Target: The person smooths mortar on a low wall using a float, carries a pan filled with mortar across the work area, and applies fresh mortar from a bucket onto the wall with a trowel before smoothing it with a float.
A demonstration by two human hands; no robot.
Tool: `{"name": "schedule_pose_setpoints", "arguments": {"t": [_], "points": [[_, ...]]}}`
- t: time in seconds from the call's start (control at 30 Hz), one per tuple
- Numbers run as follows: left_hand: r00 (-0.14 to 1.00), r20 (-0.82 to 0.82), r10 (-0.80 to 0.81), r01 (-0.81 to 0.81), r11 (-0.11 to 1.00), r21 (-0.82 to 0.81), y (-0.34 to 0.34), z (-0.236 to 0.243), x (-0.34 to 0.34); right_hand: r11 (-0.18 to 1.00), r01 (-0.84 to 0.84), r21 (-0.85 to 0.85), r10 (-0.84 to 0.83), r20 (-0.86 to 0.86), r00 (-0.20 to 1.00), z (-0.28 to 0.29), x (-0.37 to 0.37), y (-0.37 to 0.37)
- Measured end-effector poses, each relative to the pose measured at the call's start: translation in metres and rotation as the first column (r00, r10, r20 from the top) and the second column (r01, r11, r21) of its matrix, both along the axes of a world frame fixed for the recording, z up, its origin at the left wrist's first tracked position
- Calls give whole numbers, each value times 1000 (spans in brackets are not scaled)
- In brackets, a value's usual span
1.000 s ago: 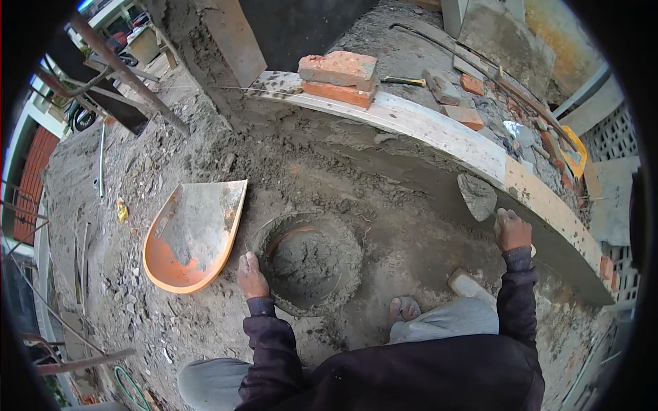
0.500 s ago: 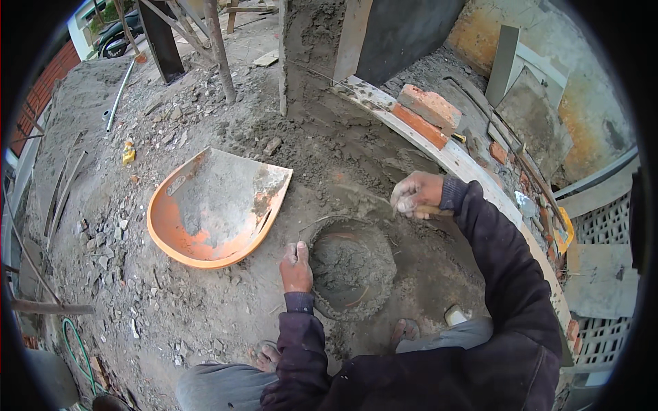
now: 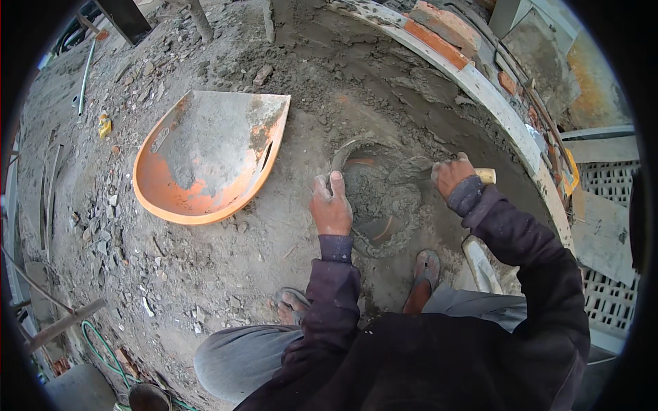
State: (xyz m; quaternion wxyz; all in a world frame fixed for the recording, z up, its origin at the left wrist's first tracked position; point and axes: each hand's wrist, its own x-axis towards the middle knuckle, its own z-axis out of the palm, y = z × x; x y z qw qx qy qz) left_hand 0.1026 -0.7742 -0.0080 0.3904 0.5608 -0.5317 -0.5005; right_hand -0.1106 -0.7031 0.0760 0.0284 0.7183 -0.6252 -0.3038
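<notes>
My left hand (image 3: 332,204) grips the left rim of a round, mortar-caked bucket (image 3: 337,159), its thumb up along the edge. Wet grey mortar (image 3: 394,195) fills much of the bucket, and orange-brown patches show on the inner wall. My right hand (image 3: 452,175) is closed around a trowel with a pale wooden handle (image 3: 486,176). The trowel's mortar-smeared blade (image 3: 411,169) points left, at the mortar's surface inside the bucket; where blade ends and mortar begins is hard to make out.
Left of the bucket lies a cut-open orange container (image 3: 205,219) coated with grey cement. A pale curved-looking board (image 3: 507,120) runs along the right, with bricks (image 3: 445,31) at its far end. Stone rubble (image 3: 103,236) lies left; a green hose (image 3: 103,353) lies at lower left.
My right hand has brought the trowel from beyond the bucket's far right side to its mortar. The view has tilted downward. My left hand stays on the rim.
</notes>
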Motion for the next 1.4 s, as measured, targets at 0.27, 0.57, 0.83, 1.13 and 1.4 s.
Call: {"name": "schedule_pose_setpoints", "arguments": {"t": [0.27, 0.57, 0.83, 1.13, 1.4], "points": [[989, 145, -11, 34, 988, -154, 12, 14, -35, 974, 122, 189, -187, 373, 909, -55, 58, 54], [940, 288, -180, 263, 924, -279, 10, 20, -30, 946, -76, -315, 146, 205, 968, -64, -27, 51], [947, 311, -78, 175, 939, -296, 17, 11, -47, 955, 268, -125, -71, 782, 619, -98, 14, 94], [992, -3, -123, 118, 961, -249, 20, 20, -37, 793, 608, -49, -163, 943, 289, -97, 16, 100], [997, 26, 76, -73, 993, -96, -9, -3, 8, 660, 682, -316, -22, 899, 437, -86, -16, -2]]}}
